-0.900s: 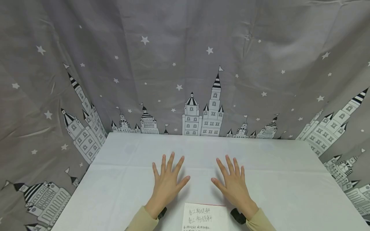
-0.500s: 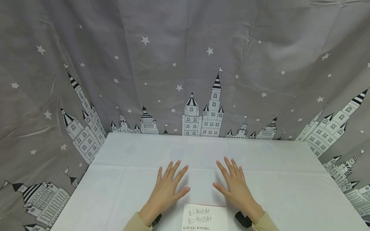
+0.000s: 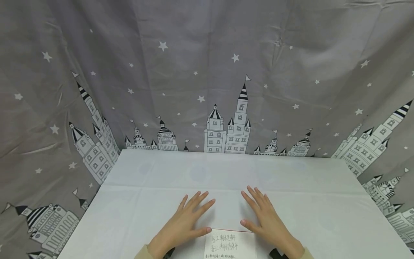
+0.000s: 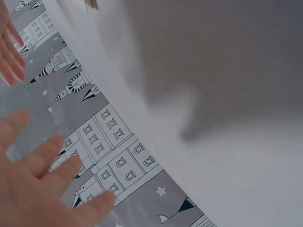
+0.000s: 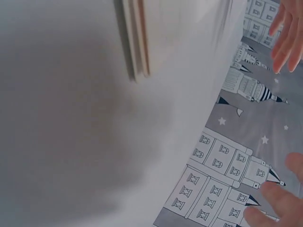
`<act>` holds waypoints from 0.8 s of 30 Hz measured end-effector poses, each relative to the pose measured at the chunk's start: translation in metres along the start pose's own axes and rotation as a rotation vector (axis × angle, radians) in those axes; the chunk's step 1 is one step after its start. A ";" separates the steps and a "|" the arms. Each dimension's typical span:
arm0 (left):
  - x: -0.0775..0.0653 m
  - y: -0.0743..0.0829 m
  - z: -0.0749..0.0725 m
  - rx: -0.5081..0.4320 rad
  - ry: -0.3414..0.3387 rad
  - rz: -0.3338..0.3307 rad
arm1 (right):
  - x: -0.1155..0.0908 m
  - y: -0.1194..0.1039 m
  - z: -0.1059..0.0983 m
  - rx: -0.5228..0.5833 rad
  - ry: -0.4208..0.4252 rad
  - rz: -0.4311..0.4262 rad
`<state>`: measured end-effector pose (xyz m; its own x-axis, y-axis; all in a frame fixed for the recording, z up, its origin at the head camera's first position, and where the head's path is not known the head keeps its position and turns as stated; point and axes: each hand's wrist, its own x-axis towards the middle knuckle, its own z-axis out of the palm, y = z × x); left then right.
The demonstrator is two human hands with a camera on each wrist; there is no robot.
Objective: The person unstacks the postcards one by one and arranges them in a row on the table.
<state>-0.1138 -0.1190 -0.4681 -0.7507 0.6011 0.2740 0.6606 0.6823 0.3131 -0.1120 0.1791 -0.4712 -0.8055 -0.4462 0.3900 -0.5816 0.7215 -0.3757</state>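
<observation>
A notebook (image 3: 229,244) with handwritten lines on its page lies at the near edge of the head view, its lower part cut off by the frame. To its left my left hand (image 3: 185,223) hovers over the table with fingers spread, the thumb tip near the notebook's top left corner. On the other side my right hand (image 3: 266,219) is held the same way, its thumb just above the top right corner. Neither hand holds anything. In the right wrist view the notebook (image 5: 135,38) shows edge-on, blurred, with its pages and cover layered.
A white cloth covers the table (image 3: 155,169). Behind it and along both sides hangs a grey curtain (image 3: 181,72) printed with stars and castles. Dark wrist straps (image 3: 276,254) show beneath the wrists.
Both hands have drawn back toward the near edge, from further over the table to beside the notebook. Their fingers remain spread. The notebook has stayed in place.
</observation>
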 end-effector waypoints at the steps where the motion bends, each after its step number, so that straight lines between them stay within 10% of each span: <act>1: -0.001 0.000 0.000 -0.002 -0.007 0.020 | -0.002 0.000 0.000 0.000 0.002 -0.019; 13: -0.017 0.007 0.010 -0.047 -0.091 0.163 | -0.023 -0.003 0.001 0.036 -0.063 -0.162; 24: -0.028 0.018 0.015 -0.036 -0.166 0.155 | -0.042 -0.008 0.008 0.010 -0.141 -0.239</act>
<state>-0.0809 -0.1174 -0.4844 -0.6280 0.7597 0.1688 0.7651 0.5630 0.3124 -0.0750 0.1879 -0.4915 -0.6526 -0.6731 0.3480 -0.7577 0.5816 -0.2960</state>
